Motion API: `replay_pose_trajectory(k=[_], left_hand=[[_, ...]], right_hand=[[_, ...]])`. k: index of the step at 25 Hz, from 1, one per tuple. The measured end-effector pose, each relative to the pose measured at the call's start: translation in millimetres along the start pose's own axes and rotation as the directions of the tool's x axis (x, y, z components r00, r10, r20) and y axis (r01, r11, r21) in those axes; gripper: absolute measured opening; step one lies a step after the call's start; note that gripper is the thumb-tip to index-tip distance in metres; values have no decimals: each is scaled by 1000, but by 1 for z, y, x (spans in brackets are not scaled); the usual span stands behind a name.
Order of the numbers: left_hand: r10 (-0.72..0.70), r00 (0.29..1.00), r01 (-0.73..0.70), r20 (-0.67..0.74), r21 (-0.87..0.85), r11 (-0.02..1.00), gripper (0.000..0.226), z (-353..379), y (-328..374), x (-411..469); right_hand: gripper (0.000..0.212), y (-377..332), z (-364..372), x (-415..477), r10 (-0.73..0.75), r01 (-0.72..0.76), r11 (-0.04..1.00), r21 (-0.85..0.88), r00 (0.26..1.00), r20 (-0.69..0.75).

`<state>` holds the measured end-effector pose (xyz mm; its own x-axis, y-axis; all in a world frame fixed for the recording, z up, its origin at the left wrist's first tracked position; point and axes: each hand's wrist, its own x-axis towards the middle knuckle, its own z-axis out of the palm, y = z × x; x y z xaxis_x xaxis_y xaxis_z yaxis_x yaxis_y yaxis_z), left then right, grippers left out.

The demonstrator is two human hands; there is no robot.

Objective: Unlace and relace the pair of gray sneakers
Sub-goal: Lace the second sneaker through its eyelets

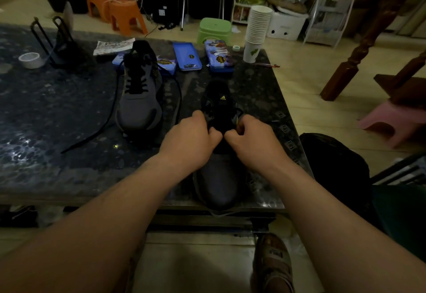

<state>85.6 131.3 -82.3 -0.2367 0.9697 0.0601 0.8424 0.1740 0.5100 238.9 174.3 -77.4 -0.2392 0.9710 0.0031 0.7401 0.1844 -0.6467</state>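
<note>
At the near edge of the dark speckled tabletop (57,113), close to its right side, one gray sneaker (219,182) lies with its toe toward the person and just over the rim, its black tongue with a small yellow logo pointing away. Both hands meet over its lacing area. The left hand (191,136) comes in from the left with its fingers (214,134) curled inward, and the right hand (251,138) mirrors it, fingers (230,137) bent and nearly touching the left ones. In the dim light they seem to pinch the black lace (239,111) between them, though the exact grip is hidden behind the knuckles.

Further back and to the left stands the second gray sneaker (140,106), toe also toward the person, its lower eyelets threaded. Its loose lace (92,136) trails off both sides, one long end running down across the tabletop to the left.

Behind the shoes lie flat blue tins (187,56), with a tall stack of paper cups (257,30) at the far right corner and a roll of tape (30,60) far to the left. On the floor beyond are a green stool (214,28) and orange stools (125,15); a pink stool (387,120) sits to the right.
</note>
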Motion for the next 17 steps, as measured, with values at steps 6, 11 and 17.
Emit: replay_pose_trajectory(k=[6, 11, 17], left_hand=[[12, 1000, -13, -11, -67, 998, 27, 1, -10, 1], [176, 962, -206, -210, -130, 970, 25, -3, -16, -5], [284, 939, -321, -195, -190, 928, 11, -3, -22, 0]], right_hand=[[16, 7, -1, -1, -29, 29, 998, 63, 1000, -1], [10, 21, -6, 4, -169, 177, 978, 110, 982, -84], [11, 23, -10, 8, -239, 243, 958, 154, 970, -48]])
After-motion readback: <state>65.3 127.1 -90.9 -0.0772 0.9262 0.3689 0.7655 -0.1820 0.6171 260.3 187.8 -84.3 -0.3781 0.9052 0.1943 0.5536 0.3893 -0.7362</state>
